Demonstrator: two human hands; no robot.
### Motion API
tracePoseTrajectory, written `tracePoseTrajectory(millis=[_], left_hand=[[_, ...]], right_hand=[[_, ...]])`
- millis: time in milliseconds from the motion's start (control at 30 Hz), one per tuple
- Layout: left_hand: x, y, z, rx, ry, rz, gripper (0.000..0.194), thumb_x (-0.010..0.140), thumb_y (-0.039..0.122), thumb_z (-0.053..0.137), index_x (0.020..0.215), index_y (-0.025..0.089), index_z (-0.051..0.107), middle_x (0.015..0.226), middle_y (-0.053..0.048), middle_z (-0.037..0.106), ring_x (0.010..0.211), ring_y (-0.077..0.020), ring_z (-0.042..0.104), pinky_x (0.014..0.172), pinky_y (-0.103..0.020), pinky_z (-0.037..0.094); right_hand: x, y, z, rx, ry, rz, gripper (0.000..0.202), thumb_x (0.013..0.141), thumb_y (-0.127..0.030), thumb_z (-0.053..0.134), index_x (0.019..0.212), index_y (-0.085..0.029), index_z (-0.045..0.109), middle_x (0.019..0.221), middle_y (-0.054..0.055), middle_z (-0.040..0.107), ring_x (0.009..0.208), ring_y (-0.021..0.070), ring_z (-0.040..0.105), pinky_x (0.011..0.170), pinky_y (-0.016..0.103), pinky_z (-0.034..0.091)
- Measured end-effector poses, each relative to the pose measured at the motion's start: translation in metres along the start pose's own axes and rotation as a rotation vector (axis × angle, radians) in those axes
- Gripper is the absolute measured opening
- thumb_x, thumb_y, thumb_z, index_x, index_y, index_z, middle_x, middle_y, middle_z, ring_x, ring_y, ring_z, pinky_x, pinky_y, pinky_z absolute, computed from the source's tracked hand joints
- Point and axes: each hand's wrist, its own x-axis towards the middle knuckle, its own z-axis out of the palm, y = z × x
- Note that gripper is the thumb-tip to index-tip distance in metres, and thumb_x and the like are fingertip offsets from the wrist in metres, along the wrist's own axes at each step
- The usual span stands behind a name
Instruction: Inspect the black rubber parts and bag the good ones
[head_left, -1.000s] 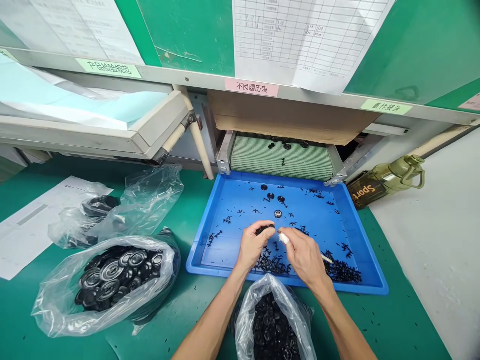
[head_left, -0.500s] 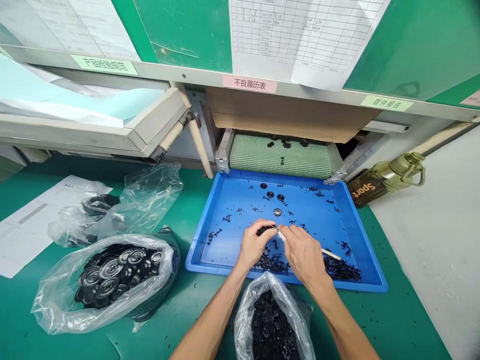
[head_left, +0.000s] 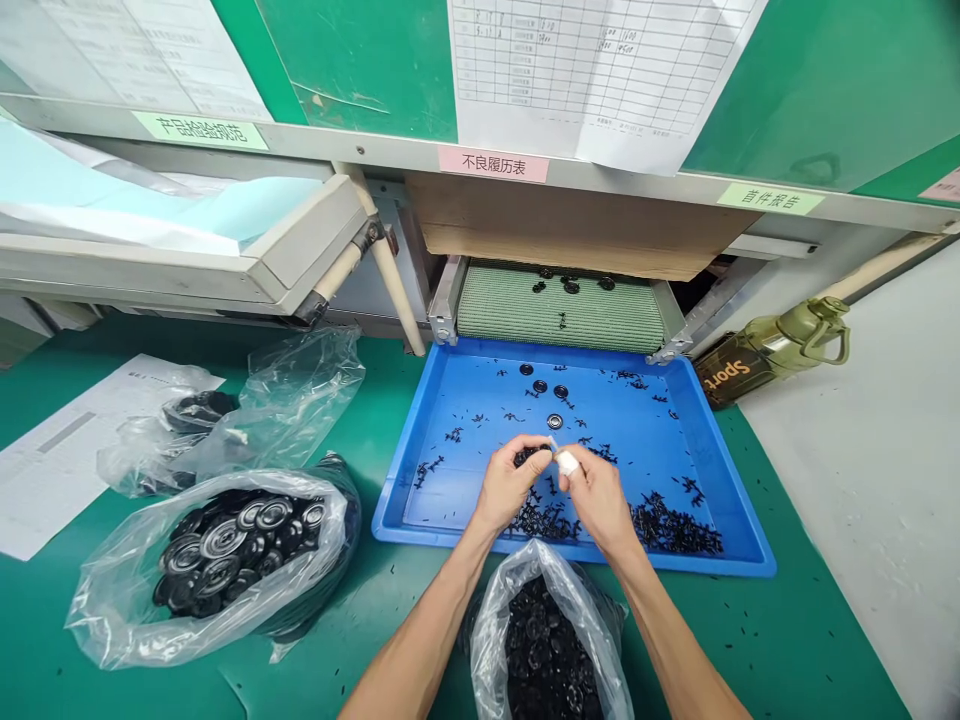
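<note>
In the head view, the left hand grips a black part above the blue tray; the right hand, fingers curled closed, meets it there, seemingly pinching something thin and pale.

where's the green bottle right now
In the head view, the green bottle lies tilted at the right, just beyond the blue tray's far right corner.

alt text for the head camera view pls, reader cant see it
The left hand holds something dark beside the right hand, both over a blue tray strewn with black scraps. Open plastic bags of black parts and a green conveyor belt are nearby.
</note>
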Motion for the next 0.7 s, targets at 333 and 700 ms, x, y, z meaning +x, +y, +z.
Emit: tracePoseTrajectory(millis=[333,700], left_hand=[[0.003,-0.006,0.000,0.091,0.043,-0.053,0.029,0.067,0.037,0.072,0.090,0.018,0.071,0.078,-0.003,0.068,0.065,-0.0148,0.057,0.059,-0.025,0.043],[0.001,0.000,0.003,0.167,0.033,0.087,0.018,0.070,0.032,0.070,0.084,0.019,0.070,0.084,-0.001,0.069,0.081,-0.0170,0.060,0.077,-0.028,0.045]], right_hand=[[-0.006,0.013,-0.011,-0.057,0.029,-0.233,0.037,0.086,-0.015,0.036,0.112,-0.022,0.062,0.100,0.004,0.067,0.086,0.0163,0.061,0.078,0.027,0.046],[-0.011,0.010,-0.003,-0.437,0.100,-0.299,0.036,0.086,-0.012,0.036,0.111,-0.019,0.063,0.085,0.005,0.063,0.077,0.0169,0.058,0.067,0.025,0.043]])
